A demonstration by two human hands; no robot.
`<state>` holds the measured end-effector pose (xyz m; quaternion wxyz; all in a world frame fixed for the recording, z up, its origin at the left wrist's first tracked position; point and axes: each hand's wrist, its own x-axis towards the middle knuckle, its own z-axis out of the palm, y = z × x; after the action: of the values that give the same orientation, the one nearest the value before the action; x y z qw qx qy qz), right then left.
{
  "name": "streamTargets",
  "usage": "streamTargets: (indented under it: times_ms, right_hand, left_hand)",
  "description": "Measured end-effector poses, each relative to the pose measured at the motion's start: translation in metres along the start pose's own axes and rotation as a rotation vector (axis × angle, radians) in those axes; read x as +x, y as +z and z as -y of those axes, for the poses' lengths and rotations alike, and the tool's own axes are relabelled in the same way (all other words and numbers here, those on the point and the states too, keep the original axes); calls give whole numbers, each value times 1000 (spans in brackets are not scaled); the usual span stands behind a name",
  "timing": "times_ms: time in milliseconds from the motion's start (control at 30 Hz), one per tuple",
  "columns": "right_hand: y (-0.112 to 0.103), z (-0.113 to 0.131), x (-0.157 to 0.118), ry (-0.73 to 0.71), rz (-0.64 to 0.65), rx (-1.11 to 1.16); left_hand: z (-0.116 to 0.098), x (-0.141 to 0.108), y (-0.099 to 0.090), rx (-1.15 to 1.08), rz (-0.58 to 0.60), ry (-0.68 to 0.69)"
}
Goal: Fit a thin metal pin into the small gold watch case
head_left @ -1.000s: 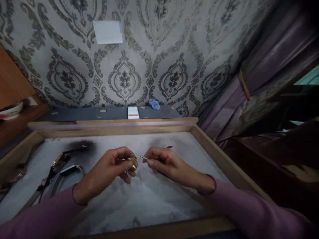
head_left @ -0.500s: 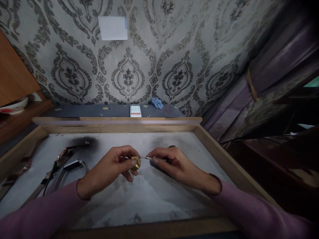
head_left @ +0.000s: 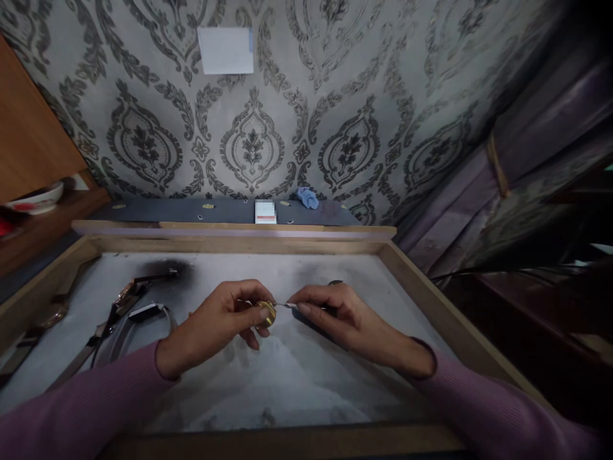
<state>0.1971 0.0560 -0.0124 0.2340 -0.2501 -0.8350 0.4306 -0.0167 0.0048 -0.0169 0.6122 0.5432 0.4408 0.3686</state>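
Observation:
A round gold-coloured watch case [head_left: 267, 314] is pinched between the thumb and fingers of my left hand [head_left: 225, 322], above the middle of the white-lined tray. From the right, my right hand [head_left: 345, 319] grips a thin metal tool [head_left: 288, 305] whose tip points at the upper right edge of the case; whether it touches is too small to tell. A dark object [head_left: 335, 282], partly hidden, lies behind my right hand.
Several watches, among them one with a grey strap [head_left: 143, 312], lie at the tray's left. Wooden walls [head_left: 421, 300] surround the tray. Behind it are a small white box [head_left: 265, 211] and a blue cloth [head_left: 307, 198]. A bowl [head_left: 41, 199] stands at far left.
The whole view has shifted slightly, so tray and hands appear a little further right. Both hands keep nearly the same pose and hold the same things.

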Motion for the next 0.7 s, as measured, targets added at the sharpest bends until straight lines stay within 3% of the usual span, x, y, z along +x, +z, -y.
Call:
streamTargets:
  times_ms: [700]
  right_hand:
    - [1,2,0,23,51,-15]
  left_hand:
    - [0,1,2,69,-28,-48]
